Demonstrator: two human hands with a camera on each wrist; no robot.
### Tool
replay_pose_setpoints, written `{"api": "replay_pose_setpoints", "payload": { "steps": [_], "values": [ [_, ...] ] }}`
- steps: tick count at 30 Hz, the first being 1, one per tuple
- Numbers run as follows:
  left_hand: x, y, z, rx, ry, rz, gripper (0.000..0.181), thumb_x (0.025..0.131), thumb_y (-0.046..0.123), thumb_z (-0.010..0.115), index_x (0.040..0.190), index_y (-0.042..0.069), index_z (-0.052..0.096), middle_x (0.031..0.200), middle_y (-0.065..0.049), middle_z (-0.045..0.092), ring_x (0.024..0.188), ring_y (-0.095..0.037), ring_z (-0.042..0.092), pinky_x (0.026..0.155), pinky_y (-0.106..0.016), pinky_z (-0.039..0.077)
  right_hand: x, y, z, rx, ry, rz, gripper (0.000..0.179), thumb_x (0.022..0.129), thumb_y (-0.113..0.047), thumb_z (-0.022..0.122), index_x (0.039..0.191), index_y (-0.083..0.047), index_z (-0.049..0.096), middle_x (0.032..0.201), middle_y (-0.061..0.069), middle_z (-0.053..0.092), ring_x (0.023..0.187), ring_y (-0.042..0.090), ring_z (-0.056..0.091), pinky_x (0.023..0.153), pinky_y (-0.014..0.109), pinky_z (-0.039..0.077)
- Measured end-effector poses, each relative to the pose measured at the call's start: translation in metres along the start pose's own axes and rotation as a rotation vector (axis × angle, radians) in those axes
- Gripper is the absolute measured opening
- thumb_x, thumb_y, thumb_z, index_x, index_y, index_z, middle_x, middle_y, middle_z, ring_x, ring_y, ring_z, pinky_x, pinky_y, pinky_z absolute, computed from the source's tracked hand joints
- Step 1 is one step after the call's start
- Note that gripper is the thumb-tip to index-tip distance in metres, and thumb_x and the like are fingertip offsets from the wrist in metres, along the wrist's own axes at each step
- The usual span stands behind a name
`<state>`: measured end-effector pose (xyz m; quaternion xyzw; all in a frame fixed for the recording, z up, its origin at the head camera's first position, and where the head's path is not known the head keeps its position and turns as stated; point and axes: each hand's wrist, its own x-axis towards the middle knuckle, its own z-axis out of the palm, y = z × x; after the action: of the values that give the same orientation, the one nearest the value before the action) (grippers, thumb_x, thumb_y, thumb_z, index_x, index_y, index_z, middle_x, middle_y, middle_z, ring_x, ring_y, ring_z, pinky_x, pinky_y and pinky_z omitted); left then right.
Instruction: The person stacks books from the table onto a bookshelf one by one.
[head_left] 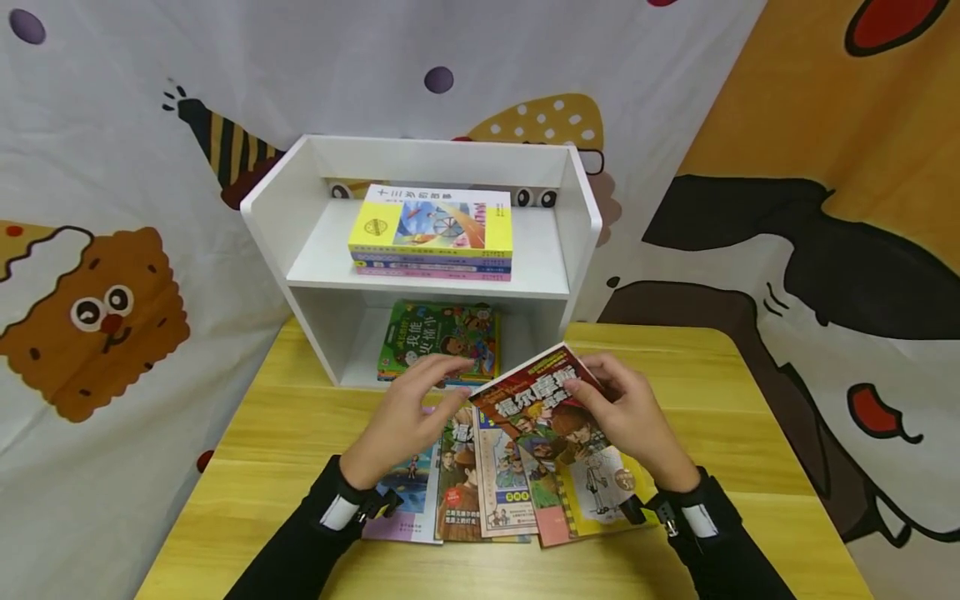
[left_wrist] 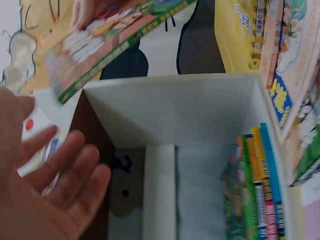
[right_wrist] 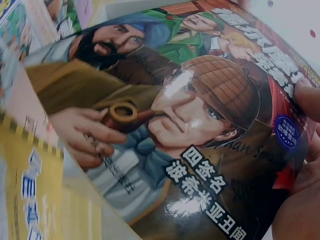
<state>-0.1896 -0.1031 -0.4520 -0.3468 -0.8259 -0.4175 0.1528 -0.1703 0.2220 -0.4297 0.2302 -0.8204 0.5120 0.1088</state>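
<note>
A comic-style book (head_left: 536,404) with a dark red and brown cover is tilted above the table, gripped at its right edge by my right hand (head_left: 637,412), thumb on the cover. In the right wrist view this book cover (right_wrist: 165,120) shows a figure with a pipe and checked cap. Near the book's left corner is my left hand (head_left: 405,417); in the left wrist view the left hand (left_wrist: 55,175) has loosely spread fingers, apart from the book (left_wrist: 115,50). Beneath lie overlapping books: a bluish one (head_left: 412,496), a brown one (head_left: 459,492), a beige one (head_left: 504,483) and a yellow one (head_left: 600,492).
A white two-level shelf (head_left: 579,208) stands at the back of the wooden table (head_left: 712,392). Its upper level bears a stack of books with a yellow-white cover (head_left: 435,221) on top. A green-covered book (head_left: 442,337) tops the lower stack. A cartoon-printed cloth (head_left: 450,42) hangs behind.
</note>
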Motion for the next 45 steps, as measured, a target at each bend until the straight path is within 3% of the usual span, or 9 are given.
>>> {"api": "replay_pose_setpoints", "payload": {
  "steps": [9, 15, 23, 25, 28, 36, 39, 42, 45],
  "values": [
    [0.008, 0.015, 0.010, 0.048, -0.145, 0.180, 0.058, 0.103, 0.023, 0.049, 0.155, 0.025, 0.024, 0.134, 0.006, 0.052, 0.082, -0.001, 0.056, 0.062, -0.016, 0.046, 0.011, 0.002, 0.035, 0.082, -0.069, -0.054, 0.023, 0.094, -0.017, 0.066, 0.116, -0.022, 0.062, 0.097, -0.004, 0.071, 0.073, 0.018, 0.068, 0.057, 0.035, 0.055],
    [0.005, 0.013, 0.010, 0.094, -0.110, 0.241, 0.058, 0.102, 0.013, 0.049, 0.155, 0.020, 0.026, 0.119, 0.004, 0.058, 0.066, 0.000, 0.046, 0.054, -0.013, 0.036, 0.012, 0.005, 0.041, 0.065, -0.094, -0.009, 0.021, 0.094, -0.023, 0.066, 0.115, -0.025, 0.064, 0.099, -0.006, 0.070, 0.078, 0.017, 0.066, 0.063, 0.035, 0.055],
    [0.005, 0.008, -0.009, 0.035, -0.010, 0.290, 0.051, 0.101, 0.007, 0.047, 0.150, 0.012, 0.037, 0.085, 0.009, 0.052, 0.057, 0.000, 0.030, 0.054, -0.016, 0.031, 0.010, 0.011, 0.024, 0.009, -0.295, 0.047, 0.028, 0.093, -0.029, 0.067, 0.122, -0.028, 0.066, 0.111, -0.007, 0.067, 0.094, 0.015, 0.065, 0.077, 0.035, 0.055],
    [0.007, 0.007, -0.017, -0.011, 0.042, 0.300, 0.051, 0.099, 0.005, 0.050, 0.149, 0.008, 0.039, 0.078, 0.009, 0.044, 0.055, 0.001, 0.027, 0.054, -0.016, 0.029, 0.008, 0.011, 0.017, 0.019, -0.292, 0.087, 0.029, 0.094, -0.029, 0.067, 0.123, -0.027, 0.066, 0.114, -0.006, 0.066, 0.096, 0.016, 0.064, 0.076, 0.036, 0.055],
    [0.009, 0.007, -0.030, -0.071, 0.132, 0.311, 0.050, 0.098, 0.000, 0.052, 0.146, 0.001, 0.041, 0.090, 0.002, 0.058, 0.055, 0.003, 0.027, 0.053, -0.015, 0.029, 0.008, 0.012, 0.009, 0.067, -0.209, 0.130, 0.035, 0.095, -0.027, 0.064, 0.130, -0.023, 0.061, 0.116, -0.002, 0.065, 0.100, 0.019, 0.064, 0.077, 0.036, 0.055],
    [0.014, 0.032, -0.054, -0.250, 0.358, 0.133, 0.060, 0.094, -0.016, 0.046, 0.150, 0.003, 0.033, 0.119, -0.015, 0.059, 0.052, -0.006, 0.041, 0.048, -0.020, 0.035, 0.016, -0.014, 0.020, 0.195, 0.004, 0.142, 0.061, 0.098, -0.015, 0.060, 0.153, -0.016, 0.032, 0.119, 0.009, 0.064, 0.102, 0.029, 0.064, 0.087, 0.031, 0.051],
    [0.015, 0.041, -0.056, -0.358, 0.407, 0.052, 0.062, 0.097, -0.015, 0.040, 0.153, 0.008, 0.028, 0.144, -0.014, 0.045, 0.084, -0.020, 0.060, 0.066, -0.023, 0.051, 0.015, -0.033, 0.032, 0.236, 0.019, 0.096, 0.071, 0.098, -0.009, 0.057, 0.156, -0.017, 0.017, 0.118, 0.013, 0.063, 0.100, 0.029, 0.063, 0.087, 0.031, 0.051],
    [0.016, 0.045, -0.056, -0.427, 0.439, 0.000, 0.061, 0.099, -0.011, 0.036, 0.155, 0.011, 0.024, 0.151, -0.011, 0.036, 0.120, -0.033, 0.050, 0.087, -0.034, 0.051, 0.015, -0.045, 0.046, 0.290, 0.005, 0.031, 0.078, 0.099, -0.003, 0.054, 0.157, -0.022, 0.007, 0.107, 0.017, 0.064, 0.085, 0.028, 0.063, 0.074, 0.033, 0.053],
    [0.015, 0.046, -0.057, -0.490, 0.470, -0.081, 0.059, 0.102, -0.005, 0.036, 0.155, 0.016, 0.023, 0.152, -0.007, 0.034, 0.118, -0.028, 0.052, 0.087, -0.031, 0.051, 0.016, -0.050, 0.057, 0.388, -0.048, -0.003, 0.080, 0.100, 0.000, 0.048, 0.157, -0.027, -0.001, 0.101, 0.020, 0.063, 0.069, 0.033, 0.063, 0.059, 0.039, 0.055]
  ]
}}
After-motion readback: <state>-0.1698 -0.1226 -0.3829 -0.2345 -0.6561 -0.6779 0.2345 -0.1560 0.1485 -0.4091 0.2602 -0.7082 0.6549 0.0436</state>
